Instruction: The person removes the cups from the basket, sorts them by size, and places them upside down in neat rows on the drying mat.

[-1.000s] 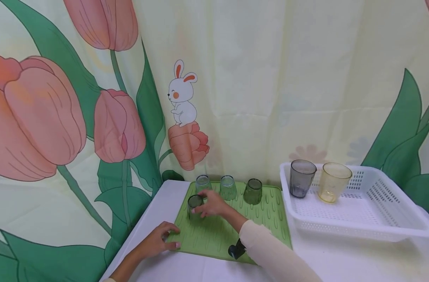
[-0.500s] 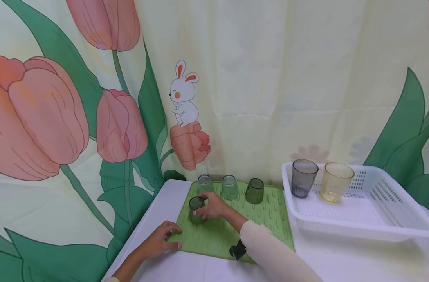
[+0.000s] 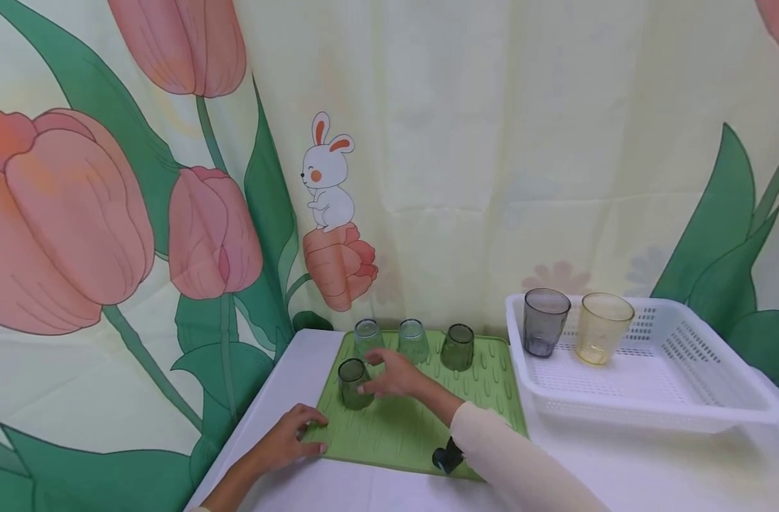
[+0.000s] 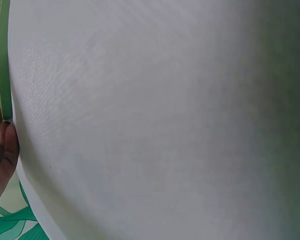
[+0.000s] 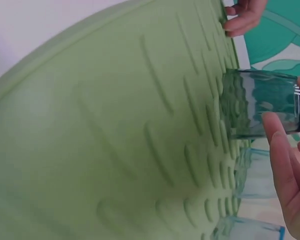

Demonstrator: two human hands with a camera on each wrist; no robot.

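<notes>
A dark grey-green glass (image 3: 355,384) stands narrower end up on the green ribbed mat (image 3: 396,434), toward its left side. My right hand (image 3: 396,373) is at the right of this glass, fingers spread and thumb near its side. In the right wrist view, a fingertip of the right hand (image 5: 287,170) overlaps the wall of the glass (image 5: 260,102). My left hand (image 3: 287,437) rests at the mat's front left corner, its fingers loosely bent on the edge. Behind the dark glass, two pale glasses, one on the left (image 3: 367,338) and one in the middle (image 3: 413,343), and a dark green glass (image 3: 458,348) form a row.
A white perforated basket (image 3: 652,419) stands right of the mat. Inside it, a grey glass (image 3: 544,323) and a yellow glass (image 3: 602,331) stand upright at the left. A white cloth (image 3: 364,491) covers the table, and a printed curtain (image 3: 453,178) hangs behind.
My right hand has loosened from around the dark glass and shifted slightly right, leaving it standing on the mat. The left hand has stayed at the mat's corner.
</notes>
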